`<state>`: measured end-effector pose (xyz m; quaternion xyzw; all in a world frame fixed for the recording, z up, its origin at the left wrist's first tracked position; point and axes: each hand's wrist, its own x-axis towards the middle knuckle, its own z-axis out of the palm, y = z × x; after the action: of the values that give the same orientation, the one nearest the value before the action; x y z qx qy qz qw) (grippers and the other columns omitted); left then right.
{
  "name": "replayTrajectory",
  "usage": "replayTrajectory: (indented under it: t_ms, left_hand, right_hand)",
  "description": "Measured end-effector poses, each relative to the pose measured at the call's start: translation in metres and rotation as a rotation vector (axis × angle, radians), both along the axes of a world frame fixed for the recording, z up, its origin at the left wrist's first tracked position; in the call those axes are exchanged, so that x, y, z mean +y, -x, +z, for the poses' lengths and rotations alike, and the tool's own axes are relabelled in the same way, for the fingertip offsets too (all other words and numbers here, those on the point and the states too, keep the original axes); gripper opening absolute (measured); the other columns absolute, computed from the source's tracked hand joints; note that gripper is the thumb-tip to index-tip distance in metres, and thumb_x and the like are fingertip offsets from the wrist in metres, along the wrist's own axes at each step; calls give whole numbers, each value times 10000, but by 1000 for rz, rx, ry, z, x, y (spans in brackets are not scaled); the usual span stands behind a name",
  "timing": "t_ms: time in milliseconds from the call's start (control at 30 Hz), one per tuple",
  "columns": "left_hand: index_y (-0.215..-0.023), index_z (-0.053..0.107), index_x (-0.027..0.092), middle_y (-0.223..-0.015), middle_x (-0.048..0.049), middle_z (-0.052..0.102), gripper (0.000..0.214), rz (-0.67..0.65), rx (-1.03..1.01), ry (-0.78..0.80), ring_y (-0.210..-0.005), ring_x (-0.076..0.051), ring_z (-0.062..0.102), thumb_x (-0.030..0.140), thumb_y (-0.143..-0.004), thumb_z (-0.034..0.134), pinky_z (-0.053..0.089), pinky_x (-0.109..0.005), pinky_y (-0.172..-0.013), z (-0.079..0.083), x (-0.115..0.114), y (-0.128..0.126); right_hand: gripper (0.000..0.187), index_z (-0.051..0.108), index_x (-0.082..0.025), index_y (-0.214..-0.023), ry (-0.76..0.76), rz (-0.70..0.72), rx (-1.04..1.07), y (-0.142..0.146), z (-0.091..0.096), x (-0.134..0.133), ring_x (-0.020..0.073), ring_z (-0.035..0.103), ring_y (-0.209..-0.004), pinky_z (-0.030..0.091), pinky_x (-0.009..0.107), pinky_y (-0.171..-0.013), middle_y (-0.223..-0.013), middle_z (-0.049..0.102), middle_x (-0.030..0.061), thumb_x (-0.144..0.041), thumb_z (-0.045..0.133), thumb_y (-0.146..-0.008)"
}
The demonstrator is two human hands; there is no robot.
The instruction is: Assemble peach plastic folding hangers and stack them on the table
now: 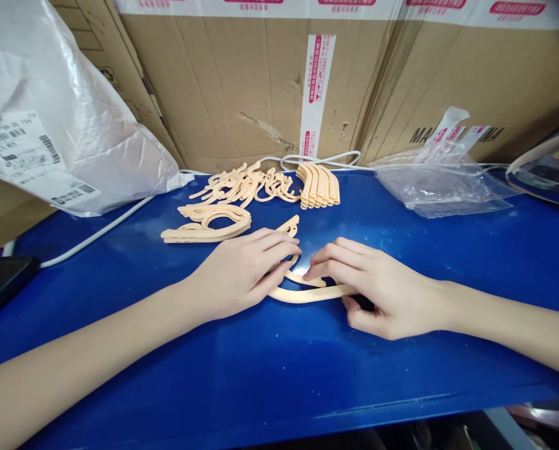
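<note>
A curved peach plastic piece (307,294) lies flat on the blue table (279,369), between both my hands. My left hand (242,272) lies over its left end, fingers stretched and pressing down on it. My right hand (377,287) grips its right end, fingers curled over the top and thumb tucked beneath. Behind them sit a small stack of the same peach pieces (208,224), a loose tangle of several more (246,184), and a neat upright row (319,185).
Large cardboard boxes (260,81) wall off the back. A white plastic bag with labels (59,119) sits at left, a clear plastic bag (443,184) at right. A white cable (96,234) crosses the table. A dark object (0,281) lies at the left edge.
</note>
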<state>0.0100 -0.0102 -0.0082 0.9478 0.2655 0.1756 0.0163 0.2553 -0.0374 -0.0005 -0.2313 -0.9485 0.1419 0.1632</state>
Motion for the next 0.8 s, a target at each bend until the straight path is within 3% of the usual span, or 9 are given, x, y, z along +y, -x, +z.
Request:
replayTrajectory:
  t_ms: [400, 800]
  left_hand:
    - [-1199, 545, 165, -1228, -46, 626, 254, -13, -1, -1, -1132, -187, 560, 226, -985, 423, 446, -315, -943, 1, -2, 0]
    - [-1221, 562, 169, -1266, -45, 612, 278, -16, -9, 29, -1187, -180, 536, 230, -992, 414, 443, -309, -987, 2, -3, 0]
  right_hand:
    - [441, 584, -139, -1111, 108, -45, 13, -3, 1, 4, 209, 475, -972, 397, 378, -902, -1094, 540, 91, -29, 466, -701]
    - [421, 568, -131, -1087, 84, -22, 21, -3, 1, 4, 204, 466, -953, 374, 370, -902, -1071, 550, 85, -2, 444, -705]
